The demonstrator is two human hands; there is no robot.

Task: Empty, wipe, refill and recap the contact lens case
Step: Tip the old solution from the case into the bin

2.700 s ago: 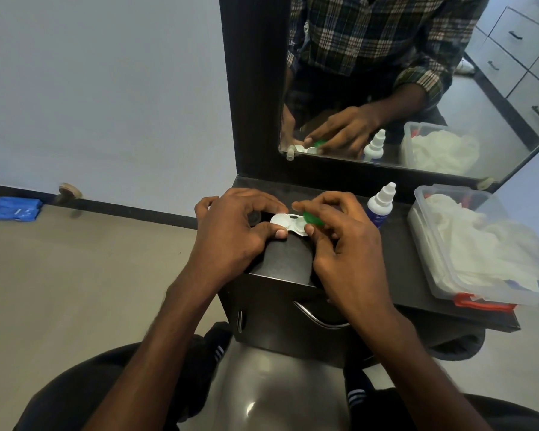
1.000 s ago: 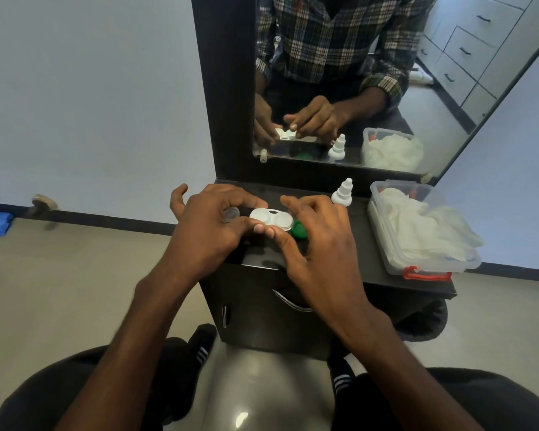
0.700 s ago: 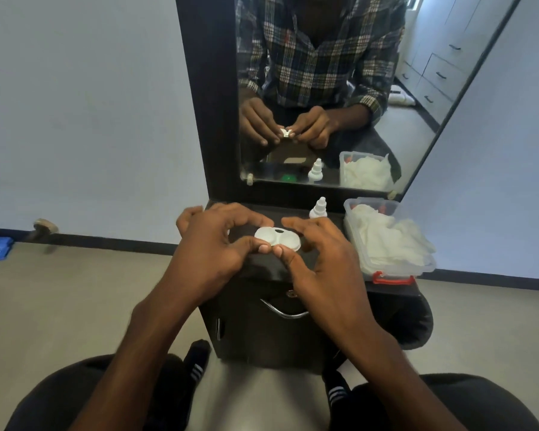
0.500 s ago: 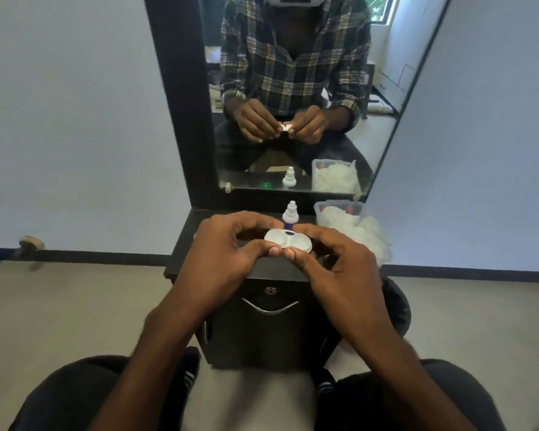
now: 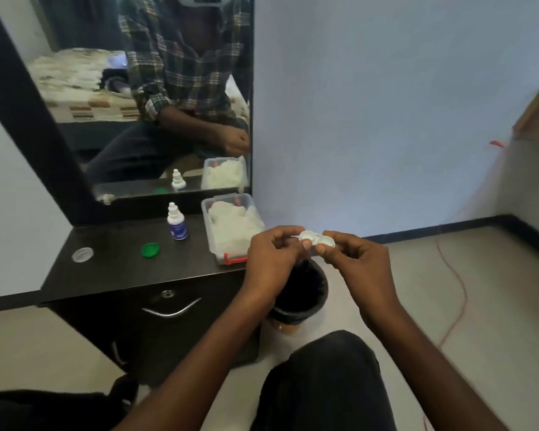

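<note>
1. While both hands are raised to the right of the dresser, the white lens case sits between them, above the dark bin on the floor.
2. The left hand pinches the case's left end, thumb tip against its near edge and fingers curled round behind.
3. The right hand pinches the right end the same way, thumb in front and fingers wrapped over the far side.
4. The case lies roughly level, its two round wells side by side; whether liquid is inside cannot be told, since the view is blurred there.
5. On the dark dresser top lie a green cap and, well to its left, a clear round cap.
6. A small dropper bottle with a blue label stands upright just behind and right of the green cap.
7. A clear plastic box with white cloths in it rests at the dresser's right edge, close to the left hand.
8. A mirror behind the dresser reflects the person's plaid shirt, the bottle and the box.
</note>
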